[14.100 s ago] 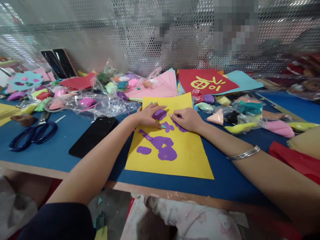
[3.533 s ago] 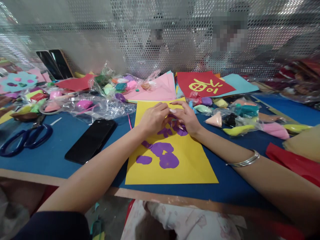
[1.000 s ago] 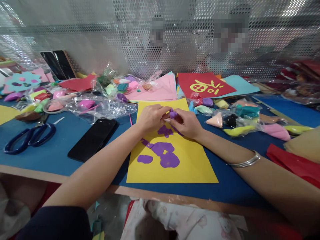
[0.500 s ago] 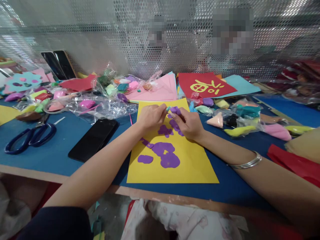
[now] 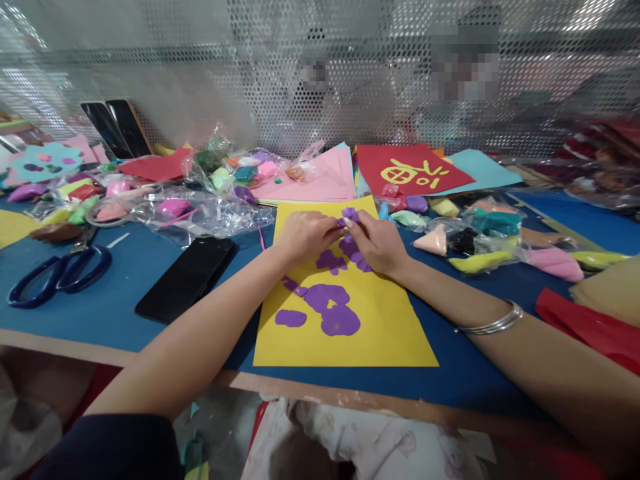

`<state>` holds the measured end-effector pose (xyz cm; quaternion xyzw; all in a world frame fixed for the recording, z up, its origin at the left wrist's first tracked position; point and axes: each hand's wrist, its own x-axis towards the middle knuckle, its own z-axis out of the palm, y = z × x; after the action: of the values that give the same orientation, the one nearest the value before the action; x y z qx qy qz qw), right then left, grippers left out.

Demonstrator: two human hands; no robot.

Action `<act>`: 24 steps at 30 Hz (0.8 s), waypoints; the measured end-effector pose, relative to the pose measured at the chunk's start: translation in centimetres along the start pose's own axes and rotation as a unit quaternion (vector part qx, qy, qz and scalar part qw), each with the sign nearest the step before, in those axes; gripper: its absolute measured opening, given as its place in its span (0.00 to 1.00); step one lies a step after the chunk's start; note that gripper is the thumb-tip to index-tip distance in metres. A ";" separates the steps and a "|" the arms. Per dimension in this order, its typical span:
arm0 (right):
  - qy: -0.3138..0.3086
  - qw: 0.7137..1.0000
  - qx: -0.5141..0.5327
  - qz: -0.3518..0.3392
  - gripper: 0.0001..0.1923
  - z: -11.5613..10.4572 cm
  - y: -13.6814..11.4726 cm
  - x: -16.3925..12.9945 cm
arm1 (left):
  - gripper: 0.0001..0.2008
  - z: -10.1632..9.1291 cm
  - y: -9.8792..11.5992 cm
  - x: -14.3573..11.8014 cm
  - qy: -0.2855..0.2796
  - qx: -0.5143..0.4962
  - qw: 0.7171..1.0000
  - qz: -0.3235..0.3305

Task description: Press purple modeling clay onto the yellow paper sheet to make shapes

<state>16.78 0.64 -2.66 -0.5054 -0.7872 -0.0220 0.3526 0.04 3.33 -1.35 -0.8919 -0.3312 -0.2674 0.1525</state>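
Note:
A yellow paper sheet (image 5: 380, 333) lies on the blue table, with flat purple clay shapes (image 5: 330, 310) pressed onto it. Both my hands meet over the sheet's far half. My left hand (image 5: 303, 235) and my right hand (image 5: 376, 241) pinch a small lump of purple clay (image 5: 349, 215) between their fingertips, held just above the paper. More purple clay pieces (image 5: 330, 261) lie under and beside the hands. A silver bangle (image 5: 493, 323) sits on my right wrist.
A black phone (image 5: 187, 277) and blue scissors (image 5: 55, 277) lie left of the sheet. Clear bags of coloured clay (image 5: 200, 210) crowd the back and right (image 5: 493, 230). Red paper with yellow clay shapes (image 5: 407, 170), pink sheets (image 5: 320, 177) and a perforated metal screen stand behind.
The hands drew together again on the purple lump, which the right hand held alone half a second ago. Over the earlier frames they lifted from pressing clay flat to working the lump.

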 end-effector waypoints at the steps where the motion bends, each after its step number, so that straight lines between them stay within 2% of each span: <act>1: -0.009 1.000 0.008 0.005 0.15 0.0 0.1 0.0 | 0.21 0.0 -0.1 0.0 0.006 0.001 1.000 0.005; 8: -0.075 0.993 0.088 -0.012 0.17 -0.3 0.4 0.2 | 0.22 -0.4 -0.1 -0.1 0.006 -0.010 1.000 0.011; 13: -0.115 0.987 0.109 -0.033 0.21 -0.9 -0.6 -0.1 | 0.19 -0.7 0.3 0.0 -0.062 0.024 0.998 -0.014; 17: -0.101 0.988 0.111 -0.039 0.18 -1.0 -1.3 -0.4 | 0.21 -1.1 0.5 0.2 -0.105 0.024 0.994 -0.033; 24: -0.070 0.988 0.138 -0.027 0.18 -0.7 -1.2 -0.3 | 0.18 -1.1 0.6 0.1 -0.070 0.008 0.997 -0.023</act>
<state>16.28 -0.45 -1.92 -0.4304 -0.8189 0.1127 0.3626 0.11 2.49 -0.49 -0.8994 -0.3633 -0.2054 0.1298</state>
